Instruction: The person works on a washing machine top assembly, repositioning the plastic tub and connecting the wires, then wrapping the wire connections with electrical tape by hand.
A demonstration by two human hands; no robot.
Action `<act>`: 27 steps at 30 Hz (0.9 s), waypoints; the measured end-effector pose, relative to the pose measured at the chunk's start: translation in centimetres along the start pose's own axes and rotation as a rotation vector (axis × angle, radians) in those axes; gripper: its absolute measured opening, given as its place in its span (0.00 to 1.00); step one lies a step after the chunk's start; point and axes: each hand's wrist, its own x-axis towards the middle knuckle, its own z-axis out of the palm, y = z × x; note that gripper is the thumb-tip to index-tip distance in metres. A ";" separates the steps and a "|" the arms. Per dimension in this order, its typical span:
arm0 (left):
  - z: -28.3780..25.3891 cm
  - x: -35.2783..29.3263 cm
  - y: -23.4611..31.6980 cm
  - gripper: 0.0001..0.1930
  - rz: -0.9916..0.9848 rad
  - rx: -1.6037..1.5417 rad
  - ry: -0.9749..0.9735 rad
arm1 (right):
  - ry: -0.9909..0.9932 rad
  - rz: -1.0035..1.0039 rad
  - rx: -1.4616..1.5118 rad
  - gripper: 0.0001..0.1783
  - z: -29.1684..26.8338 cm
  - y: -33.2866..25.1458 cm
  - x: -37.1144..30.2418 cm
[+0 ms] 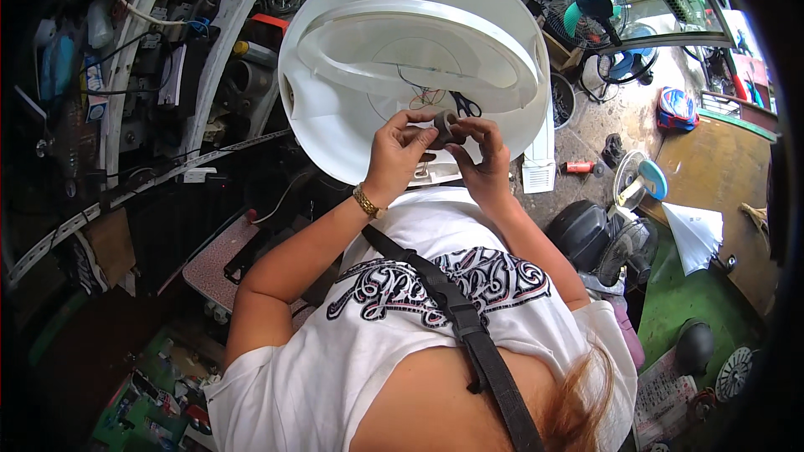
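Observation:
My left hand (395, 152) and my right hand (486, 161) meet over the near part of a big white round plastic housing (331, 136). Between their fingertips they hold a small dark roll of tape (445, 127), its round hole showing. Both hands have their fingers closed around its edges. Just beyond it, inside the housing, lie thin coloured wires (425, 94) and a pair of dark-handled scissors (466, 105). A curved white rim with a see-through panel (385, 46) rises across the housing's far half.
Metal shelving (213, 59) crowded with parts and cables stands at the left. To the right are a standing fan (590, 4), a red can (579, 166), a folded white umbrella (695, 234) and a brown board (712, 176). A pink speckled board (222, 259) sits at lower left.

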 end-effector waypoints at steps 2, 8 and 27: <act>-0.6 0.8 -0.3 0.06 0.002 0.159 0.046 | -0.050 -0.075 -0.107 0.20 -0.6 0.7 0.5; -1.7 4.5 0.6 0.08 0.351 0.685 0.013 | -0.240 -0.288 -0.291 0.16 -1.9 0.1 5.0; -5.7 14.8 -15.5 0.15 -0.165 0.799 0.241 | -0.265 0.405 -0.192 0.26 -5.3 7.5 8.1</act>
